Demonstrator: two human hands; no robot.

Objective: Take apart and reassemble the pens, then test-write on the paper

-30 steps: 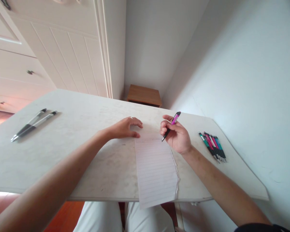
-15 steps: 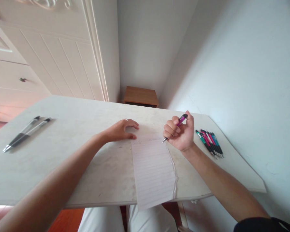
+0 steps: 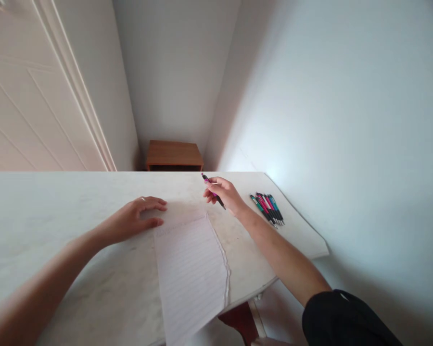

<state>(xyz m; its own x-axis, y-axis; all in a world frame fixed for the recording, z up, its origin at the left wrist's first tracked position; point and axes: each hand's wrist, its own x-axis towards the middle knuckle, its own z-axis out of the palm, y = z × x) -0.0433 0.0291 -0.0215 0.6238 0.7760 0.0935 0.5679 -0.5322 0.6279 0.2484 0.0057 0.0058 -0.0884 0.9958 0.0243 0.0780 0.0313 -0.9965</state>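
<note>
A lined sheet of paper (image 3: 191,269) lies on the white table (image 3: 57,211), its near end hanging over the edge. My left hand (image 3: 135,218) rests flat at the sheet's top left corner, fingers spread, a ring on one finger. My right hand (image 3: 223,194) is lifted just past the sheet's top right corner, fingers closed round a pink and black pen (image 3: 212,190). The pen's tip points down and to the right, away from the paper.
Several pink, teal and black pens (image 3: 267,207) lie side by side near the table's right edge, by the white wall. A small brown wooden table (image 3: 173,154) stands behind. A white panelled door (image 3: 32,105) fills the left.
The view has swung right, so the two grey pens at the left are out of sight. My right hand turned the pen over and moved it off the paper. My left hand stayed put.
</note>
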